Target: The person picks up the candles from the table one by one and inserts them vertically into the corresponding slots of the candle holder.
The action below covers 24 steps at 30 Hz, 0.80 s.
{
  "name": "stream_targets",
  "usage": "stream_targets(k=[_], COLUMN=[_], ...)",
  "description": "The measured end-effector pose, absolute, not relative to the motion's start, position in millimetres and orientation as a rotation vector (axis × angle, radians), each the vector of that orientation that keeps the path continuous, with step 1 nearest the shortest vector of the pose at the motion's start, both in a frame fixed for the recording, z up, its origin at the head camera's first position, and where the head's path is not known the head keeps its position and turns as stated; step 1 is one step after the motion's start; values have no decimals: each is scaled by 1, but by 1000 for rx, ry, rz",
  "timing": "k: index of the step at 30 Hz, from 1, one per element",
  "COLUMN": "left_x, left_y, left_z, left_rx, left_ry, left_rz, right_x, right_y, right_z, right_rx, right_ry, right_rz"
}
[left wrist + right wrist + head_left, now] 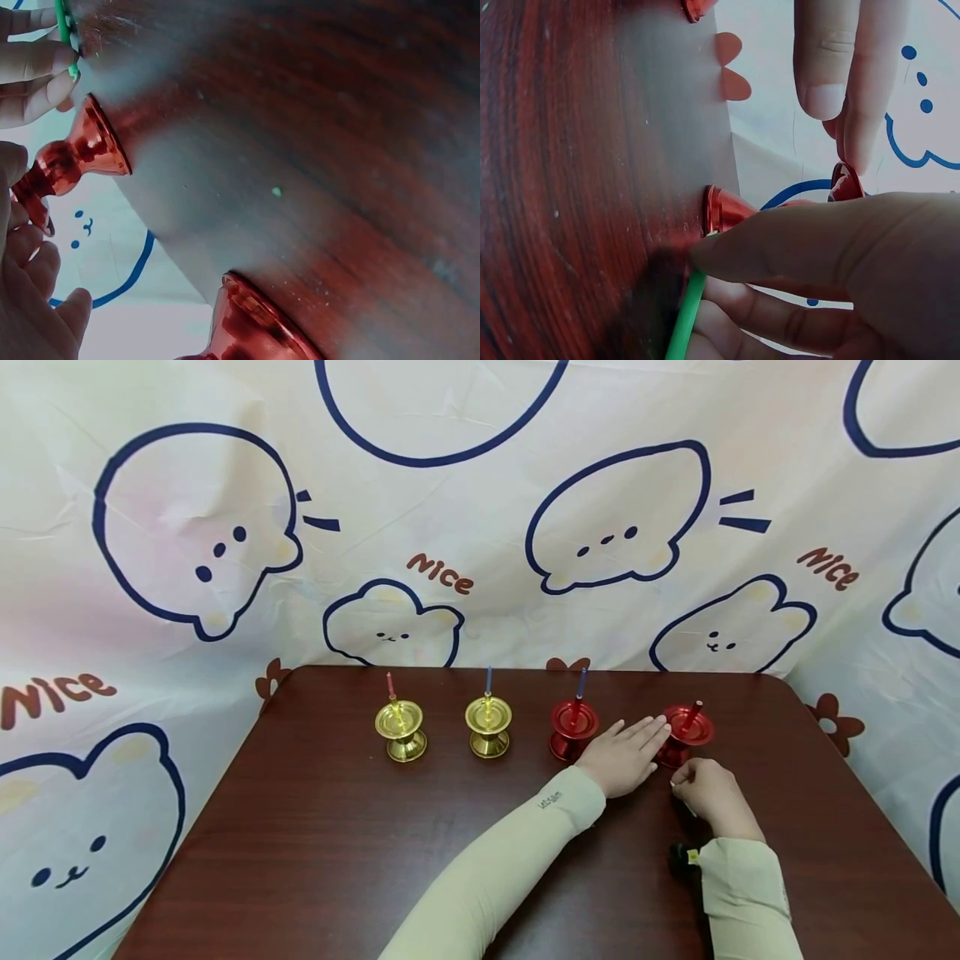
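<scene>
My left hand reaches across the table, its straight fingers touching the dish of the rightmost red candle holder. A short red socket stands up from that dish. Just in front of the holder, my right hand pinches a thin green candle between thumb and fingers, close to the tabletop. That candle also shows in the left wrist view, partly hidden by the fingers. Beside my left hand stands another red candle holder bearing a blue candle.
Further left are two gold candle holders, one with a blue candle, the other with a pink candle. A tiny green crumb lies on the brown table. A patterned cloth hangs behind the table.
</scene>
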<state>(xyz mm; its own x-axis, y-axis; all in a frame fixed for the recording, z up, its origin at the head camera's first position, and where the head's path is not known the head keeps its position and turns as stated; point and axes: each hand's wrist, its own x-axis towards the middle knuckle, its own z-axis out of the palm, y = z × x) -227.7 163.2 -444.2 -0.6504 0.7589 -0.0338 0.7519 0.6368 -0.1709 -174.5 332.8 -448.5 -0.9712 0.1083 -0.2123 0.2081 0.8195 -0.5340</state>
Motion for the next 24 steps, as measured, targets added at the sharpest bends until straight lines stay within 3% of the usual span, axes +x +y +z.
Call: stream_targets(k=[24], left_x=[-226], left_y=[165], left_z=[-439], left_rx=[-1276], left_ry=[-2815], left_rz=[304], right_x=[-172], right_y=[335], right_z=[-442], right_rx=[219], right_ry=[2877], right_rz=[-955])
